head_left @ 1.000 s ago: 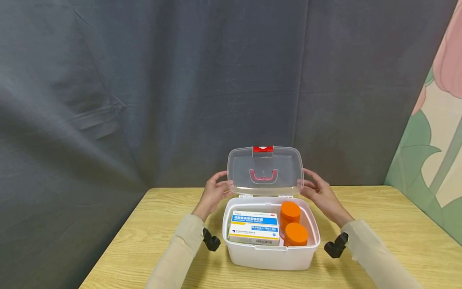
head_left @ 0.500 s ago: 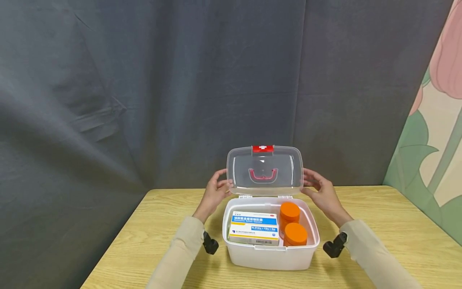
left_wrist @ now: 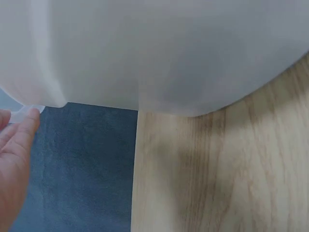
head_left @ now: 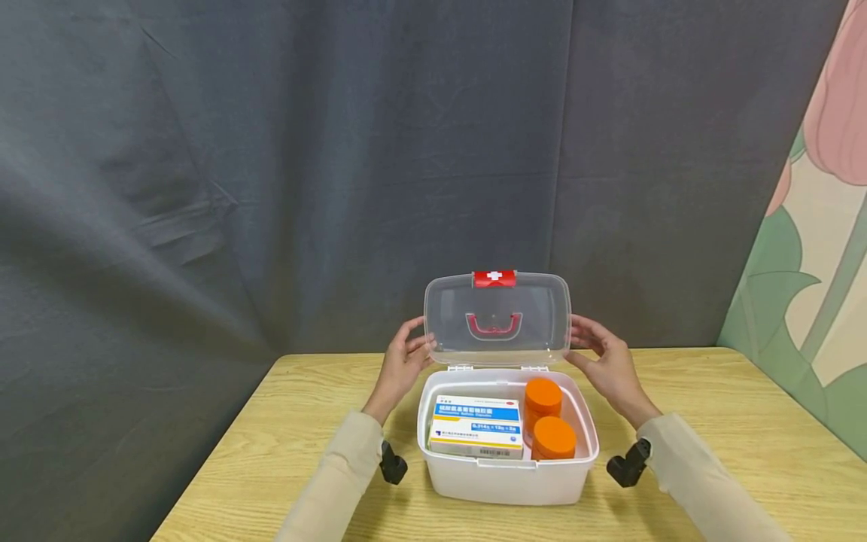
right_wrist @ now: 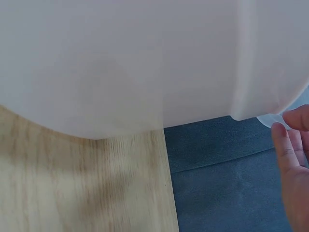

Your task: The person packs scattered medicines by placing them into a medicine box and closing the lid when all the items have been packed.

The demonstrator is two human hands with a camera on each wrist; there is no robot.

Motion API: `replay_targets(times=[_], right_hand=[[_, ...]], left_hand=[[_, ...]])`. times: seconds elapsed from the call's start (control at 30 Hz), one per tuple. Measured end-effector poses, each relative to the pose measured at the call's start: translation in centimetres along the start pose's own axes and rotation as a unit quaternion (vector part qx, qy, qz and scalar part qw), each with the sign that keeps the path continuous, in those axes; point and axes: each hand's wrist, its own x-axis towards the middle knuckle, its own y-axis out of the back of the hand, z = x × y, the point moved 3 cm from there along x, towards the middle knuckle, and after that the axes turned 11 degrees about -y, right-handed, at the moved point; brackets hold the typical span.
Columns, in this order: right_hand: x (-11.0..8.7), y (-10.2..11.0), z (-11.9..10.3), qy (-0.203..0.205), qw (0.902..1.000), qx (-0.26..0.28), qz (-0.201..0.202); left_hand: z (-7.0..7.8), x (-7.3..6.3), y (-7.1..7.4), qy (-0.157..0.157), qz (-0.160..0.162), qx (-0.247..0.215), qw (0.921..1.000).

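A white plastic medicine box [head_left: 501,485] stands on the table with its clear lid [head_left: 450,320] raised at the back. The lid bears a red latch with a white cross [head_left: 494,278] and a red handle [head_left: 494,331]. My left hand [head_left: 401,369] holds the lid's left edge, while my right hand [head_left: 612,373] holds its right edge. Inside the box lie a white-and-blue medicine carton [head_left: 474,427] on the left and two orange-capped bottles [head_left: 554,438] on the right. Each wrist view shows thumb and fingers at the lid's edge beyond the box's side wall [left_wrist: 145,58].
The light wooden table [head_left: 284,452] ends just behind the box. A dark grey curtain [head_left: 379,188] hangs behind it, and a flower-patterned panel [head_left: 813,286] stands at the right. Black wrist cameras [head_left: 626,463] sit close to the box's sides.
The lid has tilted slightly more upright, its top edge rising a little. Both hands have stayed at its sides, and the box and its contents have kept their places.
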Motion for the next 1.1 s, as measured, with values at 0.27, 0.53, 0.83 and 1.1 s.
replay_targets(times=[0.27,0.53,0.83,1.1], right_hand=[[0.0,0.0,-0.4,0.014,0.9994,-0.028,0.017],[-0.2,-0.2,-0.6,0.039,0.9974,-0.039,0.046],[-0.4,-0.2,-0.7,0.060,0.9944,-0.045,0.075],[-0.7,0.2,-1.0,0.090,0.9918,-0.027,0.087]], left_hand=[[-0.1,-0.3,0.3,-0.049,0.002,-0.009,0.9988],[3.1,-0.9,0.1,-0.093,-0.001,0.000,0.9957],[3.5,-1.0,0.2,-0.110,0.032,0.009,0.9934],[4.1,-1.0,0.2,-0.115,0.032,0.017,0.9926]])
